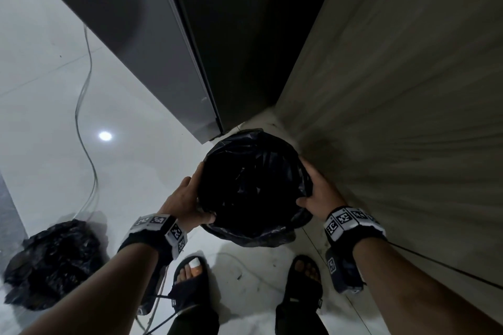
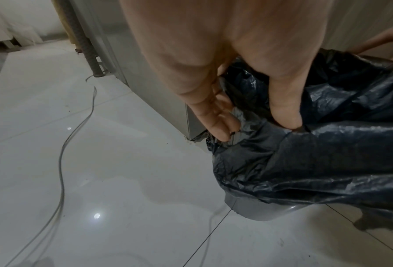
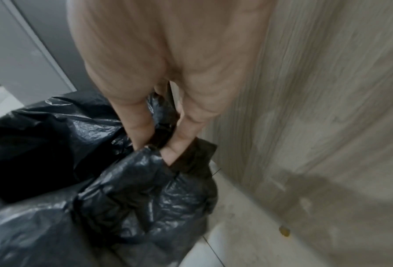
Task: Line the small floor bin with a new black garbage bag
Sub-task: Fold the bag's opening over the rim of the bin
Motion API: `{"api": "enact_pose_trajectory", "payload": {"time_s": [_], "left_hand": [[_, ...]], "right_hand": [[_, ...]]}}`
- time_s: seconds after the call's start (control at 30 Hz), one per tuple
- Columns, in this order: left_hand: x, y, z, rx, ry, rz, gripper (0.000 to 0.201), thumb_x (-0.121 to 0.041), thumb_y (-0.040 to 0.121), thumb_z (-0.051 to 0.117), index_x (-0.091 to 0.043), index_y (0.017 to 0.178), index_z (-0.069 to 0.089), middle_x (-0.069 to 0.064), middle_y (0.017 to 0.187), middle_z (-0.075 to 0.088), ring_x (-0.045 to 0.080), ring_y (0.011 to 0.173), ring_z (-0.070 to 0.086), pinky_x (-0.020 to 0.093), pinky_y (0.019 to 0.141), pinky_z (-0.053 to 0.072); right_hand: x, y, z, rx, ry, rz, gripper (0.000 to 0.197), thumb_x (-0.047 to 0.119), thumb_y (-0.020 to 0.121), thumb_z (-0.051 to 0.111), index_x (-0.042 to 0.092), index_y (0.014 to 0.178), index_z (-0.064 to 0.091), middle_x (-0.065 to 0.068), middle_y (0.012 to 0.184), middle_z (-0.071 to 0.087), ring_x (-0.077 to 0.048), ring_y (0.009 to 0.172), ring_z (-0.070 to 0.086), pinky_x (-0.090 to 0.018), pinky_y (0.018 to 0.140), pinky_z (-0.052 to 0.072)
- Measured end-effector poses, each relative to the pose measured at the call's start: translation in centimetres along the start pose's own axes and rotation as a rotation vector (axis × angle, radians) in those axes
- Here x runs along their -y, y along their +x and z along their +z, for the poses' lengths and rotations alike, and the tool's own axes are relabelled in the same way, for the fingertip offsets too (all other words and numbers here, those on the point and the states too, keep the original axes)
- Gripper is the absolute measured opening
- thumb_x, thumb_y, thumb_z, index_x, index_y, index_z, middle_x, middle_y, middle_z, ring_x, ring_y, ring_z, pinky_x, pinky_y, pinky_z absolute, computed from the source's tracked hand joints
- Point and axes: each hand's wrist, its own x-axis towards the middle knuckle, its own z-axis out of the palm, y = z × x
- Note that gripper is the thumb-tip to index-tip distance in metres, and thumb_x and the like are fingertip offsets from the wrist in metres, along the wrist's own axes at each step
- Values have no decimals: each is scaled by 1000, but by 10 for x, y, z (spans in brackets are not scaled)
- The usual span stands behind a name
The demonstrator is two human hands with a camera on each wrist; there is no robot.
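Note:
The small grey floor bin [image 2: 266,211] stands on the white tiles in the corner between a grey appliance and a wood-grain panel. A black garbage bag [image 1: 253,187] sits in it, its mouth folded out over the rim and hanging down the outside [image 2: 316,162]. My left hand [image 1: 196,196] grips the bag at the left rim, with the fingers [image 2: 223,124] outside and the thumb over the edge. My right hand [image 1: 307,185] pinches a fold of the bag [image 3: 133,189] at the right rim, close to the panel. The bin's inside is dark.
A full, crumpled black bag [image 1: 54,261] lies on the floor at the left. A thin cable [image 1: 84,117] snakes over the tiles. The grey appliance [image 1: 152,49] and the wood-grain panel [image 1: 394,90] hem the bin in. My sandalled feet [image 1: 190,277] stand just behind it.

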Motion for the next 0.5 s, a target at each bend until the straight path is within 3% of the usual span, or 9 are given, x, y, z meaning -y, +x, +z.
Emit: {"api": "enact_pose_trajectory", "payload": {"time_s": [0.07, 0.17, 0.3, 0.4, 0.5], "left_hand": [[-4, 5, -1, 5, 3, 1, 130, -21, 58, 81, -63, 135, -16, -2, 113, 44, 28, 97, 59, 42, 82, 52], [-17, 16, -8, 4, 24, 8, 128, -18, 62, 82, -52, 143, -12, 2, 114, 43, 31, 102, 56, 41, 86, 50], [-43, 42, -29, -18, 26, 81, 124, -13, 63, 82, -58, 140, -4, 5, 110, 45, 34, 99, 59, 44, 84, 53], [-60, 69, -43, -47, 54, 104, 125, -10, 61, 84, -47, 146, -1, 10, 110, 46, 37, 98, 59, 46, 88, 52], [-69, 91, -50, -73, 72, 108, 123, -8, 64, 83, -35, 151, 1, 16, 118, 44, 40, 101, 58, 45, 92, 50]], "right_hand": [[-2, 3, -1, -18, 12, -6, 104, -9, 74, 66, 53, 142, 18, -1, 146, 40, -22, 136, 40, -36, 107, 40], [-1, 9, -8, -37, 23, -34, 104, -13, 73, 63, 47, 146, 19, 1, 151, 35, -20, 140, 35, -40, 113, 36], [5, 26, -31, -107, -43, -29, 102, -10, 76, 65, 43, 148, 16, 0, 152, 33, -22, 139, 36, -33, 111, 33], [11, 47, -46, -141, -44, 1, 102, -8, 75, 68, 39, 149, 16, 0, 151, 37, -21, 137, 39, -27, 108, 32], [15, 72, -53, -208, -34, -79, 99, -5, 73, 69, 32, 150, 20, -5, 151, 38, -21, 139, 38, -34, 114, 33]]}}
